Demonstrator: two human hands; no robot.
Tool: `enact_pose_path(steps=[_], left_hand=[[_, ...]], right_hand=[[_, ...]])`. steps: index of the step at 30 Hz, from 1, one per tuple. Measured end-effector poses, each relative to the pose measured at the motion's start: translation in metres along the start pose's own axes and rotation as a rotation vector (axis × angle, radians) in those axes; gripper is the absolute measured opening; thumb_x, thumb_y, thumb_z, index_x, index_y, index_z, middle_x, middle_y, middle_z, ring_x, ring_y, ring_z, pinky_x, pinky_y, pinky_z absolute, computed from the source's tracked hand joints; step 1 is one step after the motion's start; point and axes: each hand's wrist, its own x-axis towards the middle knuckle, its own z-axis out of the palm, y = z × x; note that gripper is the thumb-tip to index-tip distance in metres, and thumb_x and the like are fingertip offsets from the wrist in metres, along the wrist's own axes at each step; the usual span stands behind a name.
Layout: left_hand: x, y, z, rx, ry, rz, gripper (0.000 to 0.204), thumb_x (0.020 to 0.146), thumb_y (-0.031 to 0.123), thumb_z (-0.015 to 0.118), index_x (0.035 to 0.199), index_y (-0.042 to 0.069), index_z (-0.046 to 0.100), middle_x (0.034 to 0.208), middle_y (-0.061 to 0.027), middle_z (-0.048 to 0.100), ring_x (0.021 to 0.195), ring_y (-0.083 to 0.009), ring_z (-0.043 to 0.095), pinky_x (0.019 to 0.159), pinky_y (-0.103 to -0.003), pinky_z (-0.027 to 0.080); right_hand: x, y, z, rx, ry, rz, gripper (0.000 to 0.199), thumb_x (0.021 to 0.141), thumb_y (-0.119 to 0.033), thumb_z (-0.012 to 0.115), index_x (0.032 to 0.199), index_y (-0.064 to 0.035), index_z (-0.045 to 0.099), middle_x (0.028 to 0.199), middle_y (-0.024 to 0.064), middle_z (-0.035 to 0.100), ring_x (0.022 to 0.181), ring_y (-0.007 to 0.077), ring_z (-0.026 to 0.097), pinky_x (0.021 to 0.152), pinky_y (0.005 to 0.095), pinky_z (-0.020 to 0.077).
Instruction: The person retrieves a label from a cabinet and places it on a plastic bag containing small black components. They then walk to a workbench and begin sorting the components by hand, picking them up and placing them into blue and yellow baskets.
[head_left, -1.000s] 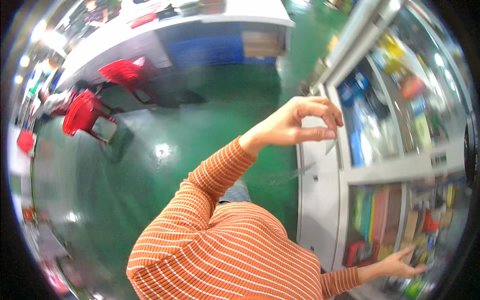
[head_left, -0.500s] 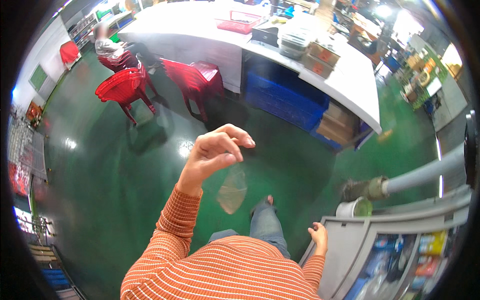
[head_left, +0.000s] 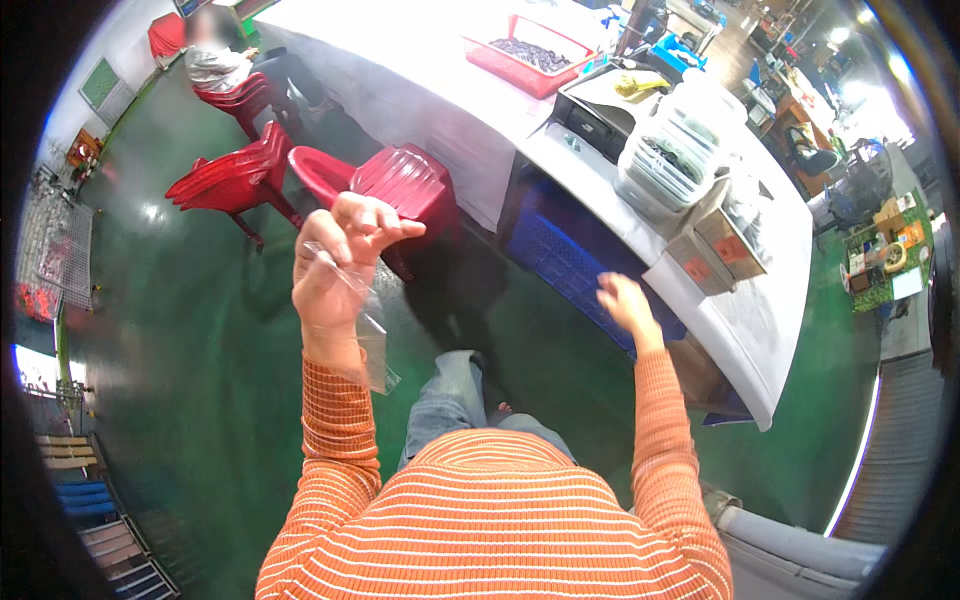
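From the raised fingers of my left hand [head_left: 338, 265] hangs a small clear plastic bag [head_left: 372, 350], thin and crumpled, trailing beside the wrist. My right hand [head_left: 630, 308] reaches forward above the floor, holding nothing that I can see, its fingers loosely bent and a little apart. Just past it are the white-topped table [head_left: 735, 335] and a blue crate [head_left: 560, 262] beneath. On that table stand stacked clear plastic tubs [head_left: 668, 160], two small cardboard boxes [head_left: 715, 245] and a black bin [head_left: 590, 125].
Stacked red plastic chairs [head_left: 415, 185] stand close ahead on the left, with more red chairs [head_left: 235, 180] beyond. A seated person [head_left: 215, 70] is at the far left. A red basket [head_left: 530, 62] of small dark pieces sits farther back. A grey pipe [head_left: 790, 540] lies at lower right.
I have come nearer to the table and turned toward it. My left hand has moved left with the bag; my right hand has risen and reached forward from beside the grey cabinet.
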Motion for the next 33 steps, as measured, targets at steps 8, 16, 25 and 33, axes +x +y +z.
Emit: enact_pose_path(steps=[8, 16, 25, 33], left_hand=[[0.163, -0.113, -0.179, -0.211, -0.096, 0.002, 0.019, 0.085, 0.029, 0.064, 0.073, 0.016, 0.057, 0.096, -0.0017, 0.052, 0.097, -0.0222, 0.049, 0.094, -0.055, 0.041], [0.324, -0.186, -0.321, -0.292, -0.116, -0.171, 0.016, 0.085, 0.031, 0.064, 0.08, 0.016, 0.062, 0.099, -0.0037, 0.053, 0.097, -0.0227, 0.051, 0.093, -0.057, 0.042], [0.383, -0.215, -0.396, -0.406, -0.017, -0.171, 0.015, 0.086, 0.029, 0.063, 0.08, 0.016, 0.064, 0.098, -0.0027, 0.055, 0.096, -0.0228, 0.052, 0.093, -0.057, 0.042], [0.391, -0.223, -0.419, -0.437, 0.037, -0.179, 0.016, 0.086, 0.029, 0.063, 0.079, 0.016, 0.063, 0.097, -0.0036, 0.055, 0.095, -0.0229, 0.052, 0.092, -0.056, 0.042]], right_hand=[[0.355, 0.053, 0.057, -0.005, 0.337, 0.295, 0.046, 0.079, -0.026, 0.065, 0.121, -0.0125, 0.053, 0.116, 0.0153, 0.055, 0.108, 0.0298, 0.054, 0.09, 0.0396, 0.044], [0.451, 0.102, 0.124, 0.153, 0.298, 0.57, 0.03, 0.084, -0.013, 0.057, 0.113, -0.0091, 0.052, 0.102, 0.0133, 0.058, 0.098, 0.025, 0.058, 0.078, 0.0392, 0.0491], [0.467, 0.044, 0.1, 1.381, 0.297, 0.82, 0.006, 0.086, -0.009, 0.048, 0.088, -0.0065, 0.053, 0.081, 0.0031, 0.051, 0.069, 0.0105, 0.048, 0.055, 0.0236, 0.0381], [0.59, 0.011, 0.113, 0.276, 0.176, 0.511, 0.025, 0.087, -0.027, 0.052, 0.085, -0.0041, 0.062, 0.075, 0.0159, 0.065, 0.072, 0.0299, 0.063, 0.066, 0.0391, 0.0476]])
